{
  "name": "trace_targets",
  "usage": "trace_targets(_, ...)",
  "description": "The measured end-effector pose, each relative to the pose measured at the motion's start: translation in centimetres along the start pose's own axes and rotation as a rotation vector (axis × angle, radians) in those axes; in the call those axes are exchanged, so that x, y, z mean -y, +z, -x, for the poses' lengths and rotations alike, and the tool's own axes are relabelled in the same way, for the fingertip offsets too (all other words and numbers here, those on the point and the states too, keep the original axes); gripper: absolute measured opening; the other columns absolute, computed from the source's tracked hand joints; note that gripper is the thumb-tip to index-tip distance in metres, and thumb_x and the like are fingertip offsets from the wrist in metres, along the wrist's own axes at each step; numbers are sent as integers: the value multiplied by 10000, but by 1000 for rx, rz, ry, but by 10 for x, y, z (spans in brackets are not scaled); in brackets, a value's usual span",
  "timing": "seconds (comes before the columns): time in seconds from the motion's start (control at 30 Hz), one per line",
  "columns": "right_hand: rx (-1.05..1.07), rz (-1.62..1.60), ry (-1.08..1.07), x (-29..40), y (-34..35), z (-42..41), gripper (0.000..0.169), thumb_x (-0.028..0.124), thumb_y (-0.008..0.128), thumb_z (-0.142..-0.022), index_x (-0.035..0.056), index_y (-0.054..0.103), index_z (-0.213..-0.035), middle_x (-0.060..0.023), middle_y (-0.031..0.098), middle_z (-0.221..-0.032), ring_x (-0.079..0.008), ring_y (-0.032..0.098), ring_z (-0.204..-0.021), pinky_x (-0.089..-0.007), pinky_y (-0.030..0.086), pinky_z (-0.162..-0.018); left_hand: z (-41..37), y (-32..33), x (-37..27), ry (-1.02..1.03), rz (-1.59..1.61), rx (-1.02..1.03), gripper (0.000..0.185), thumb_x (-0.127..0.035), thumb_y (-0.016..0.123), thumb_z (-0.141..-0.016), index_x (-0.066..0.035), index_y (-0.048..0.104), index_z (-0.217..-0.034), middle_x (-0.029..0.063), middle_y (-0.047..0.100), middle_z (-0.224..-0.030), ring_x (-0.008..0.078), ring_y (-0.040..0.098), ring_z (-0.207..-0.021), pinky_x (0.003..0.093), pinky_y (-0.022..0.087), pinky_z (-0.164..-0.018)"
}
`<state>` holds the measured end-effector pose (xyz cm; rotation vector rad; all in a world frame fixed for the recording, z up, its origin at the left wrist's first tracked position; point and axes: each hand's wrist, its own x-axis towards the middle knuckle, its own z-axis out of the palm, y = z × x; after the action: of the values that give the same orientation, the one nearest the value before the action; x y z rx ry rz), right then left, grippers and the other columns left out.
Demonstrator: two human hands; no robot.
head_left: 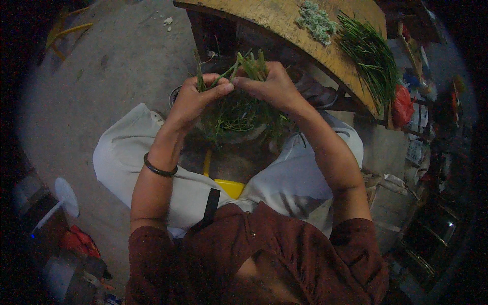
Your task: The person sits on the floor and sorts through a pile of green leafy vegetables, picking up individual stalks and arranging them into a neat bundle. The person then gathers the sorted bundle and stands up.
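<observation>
My left hand is closed around a few green stalks, its thumb and fingertip pinching a thin stem. Close beside it, my right hand grips a bunch of thicker green stalks; the fingertips of both hands nearly meet at the stem between them. Below the hands, between my knees, lies a loose tangle of fine green stems over what seems to be a round container, mostly hidden. A large bundle of long, thin green stalks rests on the wooden table.
Beside the bundle on the table sits a pale green crumpled heap. A red plastic bag hangs at the table's right end. A yellow seat edge shows between my thighs. At left are a yellow frame and a white disc on a stem.
</observation>
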<state>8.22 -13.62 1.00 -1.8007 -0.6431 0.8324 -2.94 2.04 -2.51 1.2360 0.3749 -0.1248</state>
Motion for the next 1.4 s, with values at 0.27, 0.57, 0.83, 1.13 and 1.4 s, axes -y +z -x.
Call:
trace_targets(0.27,-43,78,-132,-5,4,0,177,143,648,-772,-7,626,-865,-3,619,-752,-61,537,-710,-250,451,-649,0,3,-1,1,4,-4,173,-196,687,-780,-48,634,-852,-39,591,-755,39,526,-687,189,419,-619)
trace_targets(0.57,-17,29,-66,-3,2,2,179,142,648,-778,1,627,-886,12,606,-754,-56,528,-704,-238,445,-634,-2,-1,2,-78,80,14,148,-188,666,-793,-70,622,-872,-24,602,-795,69,552,-704,216,450,-627)
trace_targets(0.83,-61,74,-205,-6,6,0,191,143,670,-770,-3,631,-886,2,623,-755,-61,543,-716,-242,450,-652,-1,1,0,-54,88,-3,169,-188,691,-773,-57,626,-857,-26,601,-780,63,551,-696,206,444,-633)
trace_targets(1.13,-64,115,-168,-8,7,0,156,142,630,-794,1,621,-859,-8,627,-771,-56,538,-737,-246,450,-666,-1,1,3,-42,106,-2,186,-206,703,-762,-54,630,-840,-26,597,-763,58,541,-685,203,433,-630)
trace_targets(1.4,-48,131,-204,-3,6,0,128,134,615,-796,10,601,-822,7,584,-730,-58,505,-698,-250,437,-632,1,0,-1,-87,112,32,205,-230,692,-774,-62,628,-872,-32,584,-772,55,530,-689,197,417,-620)
